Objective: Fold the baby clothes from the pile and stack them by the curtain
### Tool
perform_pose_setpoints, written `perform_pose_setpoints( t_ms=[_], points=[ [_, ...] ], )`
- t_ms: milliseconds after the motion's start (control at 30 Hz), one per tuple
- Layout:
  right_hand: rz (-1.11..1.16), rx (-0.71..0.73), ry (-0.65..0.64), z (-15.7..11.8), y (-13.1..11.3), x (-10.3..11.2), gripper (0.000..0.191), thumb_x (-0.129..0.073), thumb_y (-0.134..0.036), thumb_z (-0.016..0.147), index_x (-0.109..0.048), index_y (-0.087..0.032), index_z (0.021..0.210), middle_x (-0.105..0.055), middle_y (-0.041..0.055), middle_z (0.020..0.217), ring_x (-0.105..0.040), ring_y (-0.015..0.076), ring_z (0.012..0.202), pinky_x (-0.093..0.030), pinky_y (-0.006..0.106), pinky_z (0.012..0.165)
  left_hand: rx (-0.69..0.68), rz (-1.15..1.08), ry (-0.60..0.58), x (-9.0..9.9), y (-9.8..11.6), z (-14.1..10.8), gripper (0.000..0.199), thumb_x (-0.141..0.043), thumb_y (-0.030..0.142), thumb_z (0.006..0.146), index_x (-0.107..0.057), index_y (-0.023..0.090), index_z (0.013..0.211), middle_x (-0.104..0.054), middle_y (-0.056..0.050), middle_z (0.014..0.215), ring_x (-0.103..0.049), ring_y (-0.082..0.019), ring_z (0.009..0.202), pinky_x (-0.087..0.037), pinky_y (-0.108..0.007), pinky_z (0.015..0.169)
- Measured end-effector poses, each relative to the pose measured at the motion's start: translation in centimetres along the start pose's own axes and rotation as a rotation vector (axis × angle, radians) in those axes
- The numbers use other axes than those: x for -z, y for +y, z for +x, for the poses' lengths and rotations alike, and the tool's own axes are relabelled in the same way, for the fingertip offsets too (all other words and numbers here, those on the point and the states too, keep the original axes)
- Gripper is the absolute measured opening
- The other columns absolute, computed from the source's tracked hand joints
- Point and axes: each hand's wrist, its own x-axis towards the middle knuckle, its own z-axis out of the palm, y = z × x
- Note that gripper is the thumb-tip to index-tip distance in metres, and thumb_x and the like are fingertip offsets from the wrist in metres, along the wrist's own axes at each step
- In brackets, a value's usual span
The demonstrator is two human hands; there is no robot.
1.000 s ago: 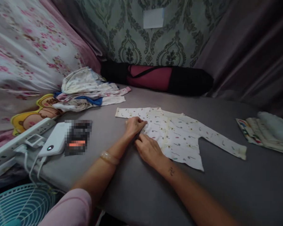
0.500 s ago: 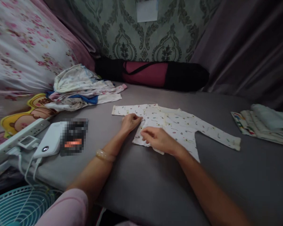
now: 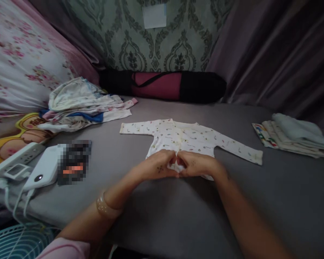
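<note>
A small white long-sleeved shirt point(image 3: 183, 138) with a scattered print lies spread on the grey surface, its sleeves stretched out to both sides. At its lower front edge my left hand point(image 3: 162, 164) and my right hand point(image 3: 194, 164) meet, fingertips touching or nearly so. The fingers of both hands are bent and pressed together on the shirt's front near the hem. How much cloth they pinch is hidden by the hands. A bangle circles my left wrist.
Rumpled clothes point(image 3: 81, 104) lie at the back left, folded cloths point(image 3: 294, 135) at the right. A black and maroon roll bag point(image 3: 162, 85) lies along the wall. A white power bank point(image 3: 44, 169), power strip point(image 3: 16, 160), cables and fan point(image 3: 18, 244) are at the left.
My left hand has moved right and down from the shirt's side to its lower front. My right hand has shifted right beside it, and both now pinch there. The view has turned slightly right.
</note>
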Motion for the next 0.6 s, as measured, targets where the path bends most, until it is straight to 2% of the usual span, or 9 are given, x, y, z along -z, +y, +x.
perform_pose_setpoints(
  t_ms=[167, 333, 467, 600],
  points=[
    [0.008, -0.015, 0.006, 0.3, 0.9, 0.1, 0.016, -0.057, -0.027, 0.07, -0.06, -0.022, 0.085, -0.063, 0.0003, 0.079, -0.054, 0.0141, 0.068, -0.032, 0.023, 0.054, 0.013, 0.129, -0.058, -1.3, -1.0, 0.1, 0.04, -0.066, 0.054, 0.076, -0.054, 0.019, 0.088, -0.057, -0.002, 0.087, -0.052, -0.016, 0.077, -0.037, -0.026, 0.065],
    [0.311, 0.051, -0.099, 0.7, 2.6, 0.9, 0.013, -0.051, -0.021, 0.07, -0.059, -0.018, 0.079, -0.057, -0.0024, 0.063, -0.051, 0.011, 0.055, -0.033, 0.021, 0.049, 0.035, 0.193, -0.062, -1.5, -0.4, 0.2, 0.038, -0.063, 0.056, 0.078, -0.055, 0.019, 0.084, -0.057, -0.003, 0.088, -0.052, -0.017, 0.08, -0.038, -0.026, 0.066],
    [0.486, 0.04, -0.071, 0.5, 3.8, 1.4, 0.013, -0.05, -0.018, 0.07, -0.058, -0.016, 0.08, -0.053, -0.0034, 0.06, -0.048, 0.0098, 0.054, -0.034, 0.02, 0.049, 0.024, 0.278, -0.028, -1.8, -0.1, 0.4, 0.03, -0.062, 0.048, 0.082, -0.056, 0.019, 0.087, -0.06, -0.003, 0.088, -0.054, -0.018, 0.081, -0.039, -0.027, 0.068],
    [0.548, 0.068, 0.0, -0.1, 4.3, 1.9, 0.016, -0.05, -0.021, 0.073, -0.058, -0.017, 0.086, -0.053, -0.0032, 0.063, -0.047, 0.0097, 0.056, -0.034, 0.02, 0.051, -0.019, 0.368, 0.019, -2.1, 0.1, 0.5, 0.02, -0.049, 0.034, 0.091, -0.059, 0.018, 0.084, -0.061, -0.004, 0.081, -0.056, -0.018, 0.08, -0.04, -0.028, 0.07]
  ],
)
